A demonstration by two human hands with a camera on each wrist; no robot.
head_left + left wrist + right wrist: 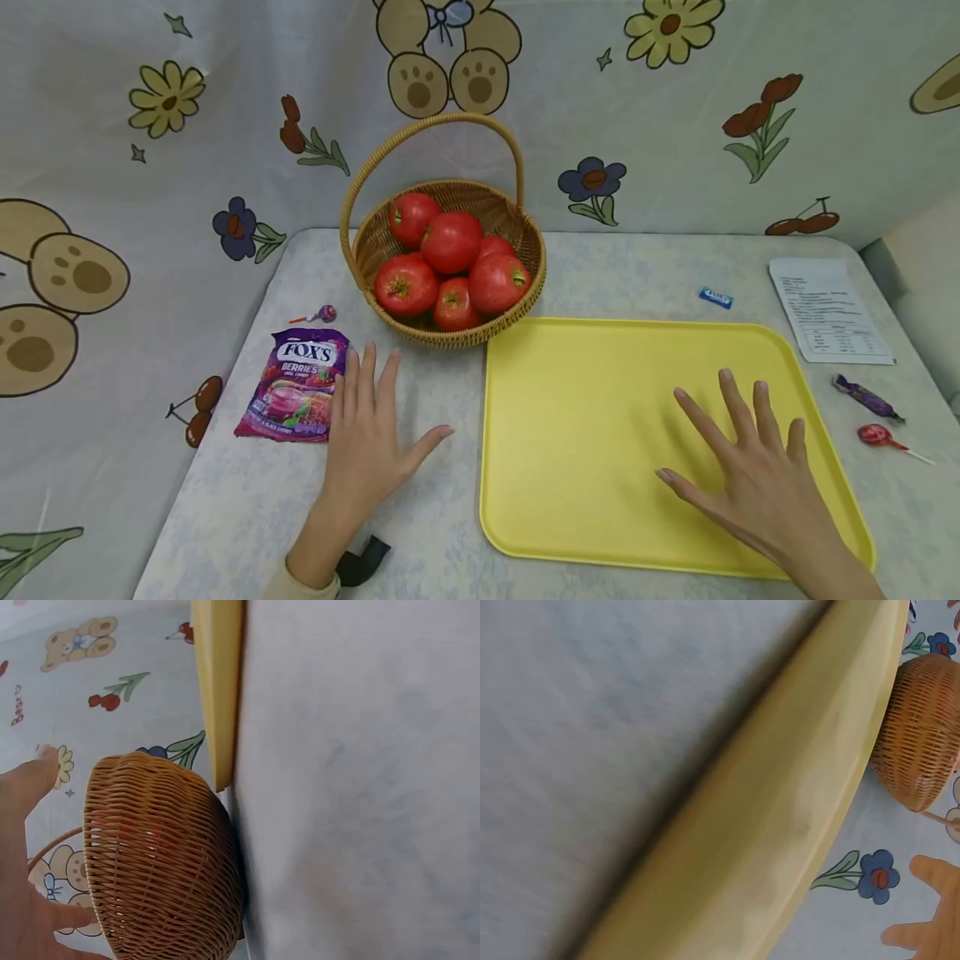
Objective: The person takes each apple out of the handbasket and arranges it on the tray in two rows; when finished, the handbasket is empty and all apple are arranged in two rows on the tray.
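My left hand (367, 446) is spread with straight fingers beside a purple bag of Fox's Berries candy (296, 387), its fingertips overlapping the bag's right edge in the head view. Spread the same way, my right hand (757, 471) hovers over the right part of a yellow tray (585, 433) and holds nothing. Several red apples (452, 242) fill a wicker basket (442, 337) with a tall handle, which stands at the tray's back left corner. In the left wrist view the basket (157, 862) appears beyond the thumb and fingers.
A lollipop (326, 313) lies behind the candy bag. Right of the tray are a printed sheet (828, 308), a purple wrapped candy (868, 398) and a red lollipop (876, 435). A small blue candy (716, 297) lies behind the tray. A patterned cloth (660, 125) hangs behind the table.
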